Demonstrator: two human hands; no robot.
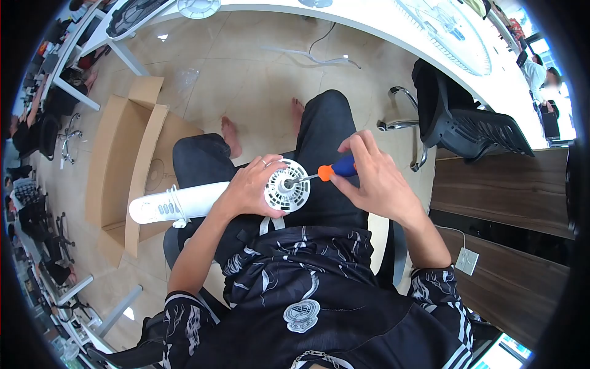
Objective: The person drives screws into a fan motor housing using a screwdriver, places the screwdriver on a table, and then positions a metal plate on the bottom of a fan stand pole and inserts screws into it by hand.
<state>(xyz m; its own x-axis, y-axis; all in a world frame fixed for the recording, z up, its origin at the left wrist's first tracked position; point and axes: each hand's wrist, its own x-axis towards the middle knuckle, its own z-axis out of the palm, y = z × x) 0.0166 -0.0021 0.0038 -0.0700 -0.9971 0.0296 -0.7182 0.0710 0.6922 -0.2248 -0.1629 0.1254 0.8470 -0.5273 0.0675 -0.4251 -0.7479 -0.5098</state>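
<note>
A white fan body with a round slotted motor housing (pixel 287 186) lies across my lap, its long white stem (pixel 212 200) pointing left. My left hand (pixel 253 186) is wrapped round the housing, thumb below and fingers above. In my right hand (pixel 372 178) is a screwdriver (pixel 344 166) with a blue and orange handle, held between thumb and fingers. Its metal shaft reaches left to the centre of the housing; the exact contact of the tip is too small to tell. A white cord (pixel 176 206) is looped round the stem beside the grey buttons.
An open cardboard box (pixel 120 160) stands on the floor at the left. A white table (pixel 369 27) curves across the top, with a fan grille (pixel 452 34) on it. A black office chair (pixel 455 117) stands at the right, above a wooden cabinet (pixel 491 190). Other people sit far left.
</note>
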